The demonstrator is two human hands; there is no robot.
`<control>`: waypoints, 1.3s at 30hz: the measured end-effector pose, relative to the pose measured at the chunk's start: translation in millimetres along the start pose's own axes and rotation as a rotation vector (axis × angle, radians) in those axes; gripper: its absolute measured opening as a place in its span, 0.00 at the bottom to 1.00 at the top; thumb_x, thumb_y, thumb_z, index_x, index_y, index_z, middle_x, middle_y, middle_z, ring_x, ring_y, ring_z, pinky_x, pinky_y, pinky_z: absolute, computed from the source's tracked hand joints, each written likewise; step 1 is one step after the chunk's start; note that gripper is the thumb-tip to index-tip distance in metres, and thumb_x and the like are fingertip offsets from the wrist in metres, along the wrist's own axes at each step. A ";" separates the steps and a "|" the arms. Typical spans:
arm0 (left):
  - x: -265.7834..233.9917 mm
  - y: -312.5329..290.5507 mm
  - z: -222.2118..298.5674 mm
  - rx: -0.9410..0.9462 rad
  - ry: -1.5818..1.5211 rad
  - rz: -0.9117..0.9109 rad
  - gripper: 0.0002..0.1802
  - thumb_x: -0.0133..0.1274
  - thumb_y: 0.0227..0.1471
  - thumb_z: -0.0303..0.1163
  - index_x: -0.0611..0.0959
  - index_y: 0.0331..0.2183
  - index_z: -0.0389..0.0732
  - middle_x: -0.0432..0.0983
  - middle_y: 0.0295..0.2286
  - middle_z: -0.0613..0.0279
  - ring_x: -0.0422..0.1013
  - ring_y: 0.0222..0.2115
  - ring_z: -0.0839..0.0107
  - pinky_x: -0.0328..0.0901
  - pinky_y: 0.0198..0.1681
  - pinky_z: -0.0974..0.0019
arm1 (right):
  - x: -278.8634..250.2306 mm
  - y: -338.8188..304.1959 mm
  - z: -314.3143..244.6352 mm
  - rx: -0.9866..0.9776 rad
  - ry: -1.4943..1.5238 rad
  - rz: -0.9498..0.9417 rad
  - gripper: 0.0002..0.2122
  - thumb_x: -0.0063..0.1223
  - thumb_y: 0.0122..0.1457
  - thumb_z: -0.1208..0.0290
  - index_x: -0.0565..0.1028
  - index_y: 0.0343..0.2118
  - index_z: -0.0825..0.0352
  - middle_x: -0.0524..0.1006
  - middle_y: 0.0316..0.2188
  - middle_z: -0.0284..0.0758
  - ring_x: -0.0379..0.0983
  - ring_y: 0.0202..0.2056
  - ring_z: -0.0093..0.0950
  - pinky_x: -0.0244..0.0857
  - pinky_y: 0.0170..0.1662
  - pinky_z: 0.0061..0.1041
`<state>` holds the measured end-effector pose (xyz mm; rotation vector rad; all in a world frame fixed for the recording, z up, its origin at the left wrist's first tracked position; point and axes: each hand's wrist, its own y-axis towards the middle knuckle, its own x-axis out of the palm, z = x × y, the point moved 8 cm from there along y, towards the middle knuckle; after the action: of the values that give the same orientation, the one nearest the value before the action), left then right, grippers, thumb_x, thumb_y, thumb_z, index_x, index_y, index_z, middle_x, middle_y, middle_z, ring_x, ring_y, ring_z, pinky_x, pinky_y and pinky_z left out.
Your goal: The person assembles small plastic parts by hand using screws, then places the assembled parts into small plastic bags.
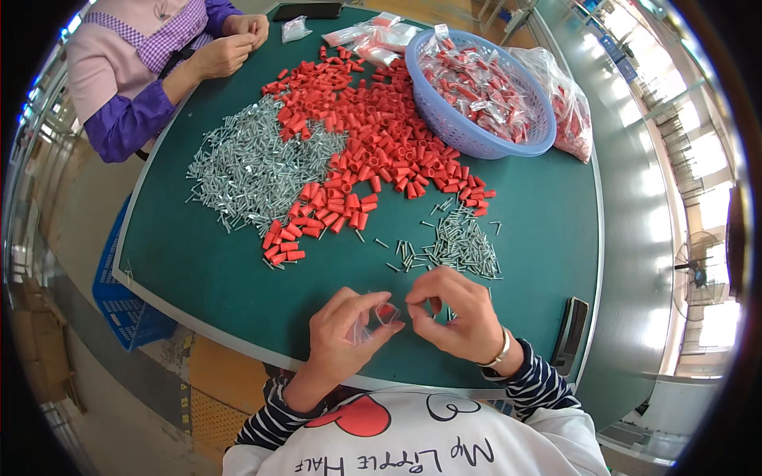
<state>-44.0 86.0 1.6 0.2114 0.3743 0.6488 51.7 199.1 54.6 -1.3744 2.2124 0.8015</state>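
Observation:
Near the front edge of the green table, my left hand [337, 333] is closed on a small clear plastic bag [362, 327]. Something red, apparently a tapered cap, shows inside at the bag's mouth. My right hand [462, 319] is just right of the opening, its thumb and index finger curled toward each other in a pinch. Whatever those fingertips hold, if anything, is too small to make out. A little beyond this hand lies a small heap of silver screws [464, 246], with a few strays beside it. Red caps [381, 139] are heaped farther off.
A larger screw pile [254, 166] covers the left middle of the table [198, 278]. At the far right stand a lavender basket [444, 131] of packed bags and a big clear bag [571, 119]. A phone [569, 333] lies at right. A co-worker's hands [234, 47] are at far left.

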 end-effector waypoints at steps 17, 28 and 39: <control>3.1 -1.9 1.7 0.070 0.143 0.019 0.22 0.68 0.32 0.19 0.81 0.35 0.38 0.69 0.23 0.65 0.65 0.21 0.73 0.63 0.25 0.70 | 21.9 -13.4 -8.1 -0.051 -0.037 0.000 0.09 0.64 0.48 0.75 0.79 0.34 0.66 0.78 0.34 0.36 0.74 0.30 0.34 0.68 0.35 0.30; -35.3 10.5 12.9 -0.024 -0.004 0.018 0.19 0.69 0.42 0.25 0.84 0.40 0.37 0.60 0.20 0.70 0.55 0.20 0.80 0.50 0.23 0.75 | -19.8 12.4 -8.7 -0.093 -0.031 -0.053 0.06 0.63 0.50 0.77 0.78 0.31 0.65 0.76 0.31 0.34 0.74 0.32 0.35 0.68 0.37 0.33; -17.1 18.9 22.4 -0.015 -0.068 -0.127 0.16 0.69 0.41 0.24 0.87 0.38 0.40 0.64 0.20 0.71 0.57 0.20 0.81 0.51 0.22 0.74 | -7.8 8.2 -23.7 -0.182 -0.035 -0.091 0.08 0.65 0.50 0.75 0.77 0.32 0.65 0.75 0.32 0.34 0.72 0.33 0.33 0.67 0.35 0.31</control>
<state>-57.9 88.4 32.5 0.1936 0.3150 0.5183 46.5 191.5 79.2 -1.5214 2.0764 1.0056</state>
